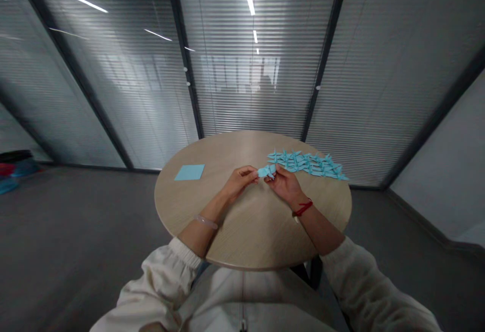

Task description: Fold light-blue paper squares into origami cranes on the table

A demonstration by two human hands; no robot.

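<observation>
A partly folded piece of light-blue origami paper (267, 171) is held just above the table between both hands. My left hand (241, 179) pinches its left end between thumb and fingers. On the other side, my right hand (285, 183) grips the right end, its fingertips partly hiding the folds. Right behind my right hand lie several folded blue paper cranes (306, 163), set in close rows. Over to the left, apart from my hands, rests a flat blue paper sheet (190, 172).
The round wooden table (250, 241) stands before me, its near edge close to my body. Glass partitions with blinds (257, 94) rise behind it. On the floor at far left are dark, red and blue items (17, 168) that I cannot make out.
</observation>
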